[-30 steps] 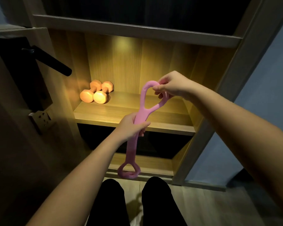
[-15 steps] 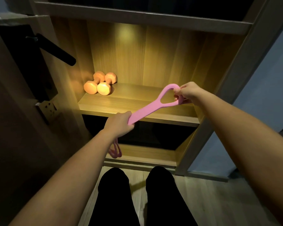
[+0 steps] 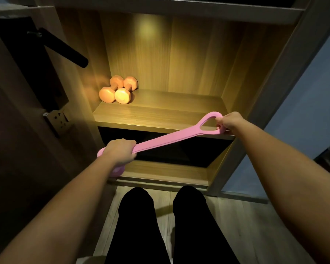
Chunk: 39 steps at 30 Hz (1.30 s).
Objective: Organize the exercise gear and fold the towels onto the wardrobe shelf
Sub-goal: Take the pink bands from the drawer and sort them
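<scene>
Hold pink resistance band [image 3: 166, 140] just in front of lit wardrobe shelf [image 3: 160, 115]: left hand [image 3: 120, 151] clamped round strap, right hand [image 3: 230, 122] curled through end loop. Ease tension, then lay flat on shelf.

matt pink rubbery band [image 3: 166, 140], wood-grain shelf [image 3: 160, 113], smooth dumbbells [image 3: 118, 90]

Pink resistance band [image 3: 166, 141]; orange dumbbells [image 3: 118, 90]; wood-grain shelf [image 3: 160, 113]; trousers [image 3: 139, 225] black, seemingly.
</scene>
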Available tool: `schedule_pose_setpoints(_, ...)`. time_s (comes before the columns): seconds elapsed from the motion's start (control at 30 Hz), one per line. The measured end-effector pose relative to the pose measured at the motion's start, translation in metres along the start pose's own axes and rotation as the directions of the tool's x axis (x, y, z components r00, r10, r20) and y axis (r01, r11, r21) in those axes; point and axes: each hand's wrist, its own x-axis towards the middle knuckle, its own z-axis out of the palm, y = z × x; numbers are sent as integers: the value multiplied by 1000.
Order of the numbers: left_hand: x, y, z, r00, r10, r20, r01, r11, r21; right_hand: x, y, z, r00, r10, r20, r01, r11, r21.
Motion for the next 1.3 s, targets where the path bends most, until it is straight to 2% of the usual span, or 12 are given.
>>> schedule_pose_setpoints(0.07, 1, -4, 1, 999, 45, 14, -45, 999, 24, 1, 8, 4, 1000, 18, -6, -18, 1000, 14)
schedule_pose_setpoints(0.2, 0, -10, -1, 982, 39, 183, -29, 998, -61, 6, 23, 9, 999, 44, -24, -43, 997, 62)
schedule_pose_setpoints(0.37, -6, -17, -11, 952, 7, 307, 132, 893, -431, 10, 47, 3, 994, 84, -67, -80, 995, 61)
schedule_pose_setpoints(0.47, -8, -21, -10, 941, -82, 328, 239, 847, -475, 9, 60, 5, 993, 107, -49, -103, 990, 92)
schedule_pose_setpoints(0.57, -10, -25, -1, 915, -285, 284, 397, 751, -527, 9, 71, 12, 992, 121, -28, -117, 985, 124)
schedule_pose_setpoints(0.63, -11, -30, 7, 865, -438, 244, 488, 623, -611, 9, 78, 15, 991, 133, -7, -130, 979, 154)
schedule_pose_setpoints(0.7, -15, -30, 13, 809, -516, 283, 519, 398, -757, 8, 81, 18, 989, 150, 12, -150, 970, 190)
schedule_pose_setpoints(0.8, -20, -23, 17, 747, -502, 435, 464, -75, -883, 4, 84, 21, 984, 173, 42, -178, 953, 245)
schedule_pose_setpoints(0.87, -22, -23, 18, 734, -461, 499, 438, -240, -866, 2, 88, 23, 984, 172, 44, -178, 948, 262)
schedule_pose_setpoints(0.93, -25, -26, 20, 743, -428, 514, 435, -275, -858, 2, 92, 24, 986, 159, 47, -166, 948, 273)
schedule_pose_setpoints(1.13, -30, -36, 24, 820, -285, 495, 451, -209, -868, -2, 98, 24, 985, 146, 90, -166, 943, 287)
schedule_pose_setpoints(1.3, -34, -39, 21, 821, -210, 531, 480, -248, -841, -6, 98, 23, 983, 119, 142, -159, 934, 320)
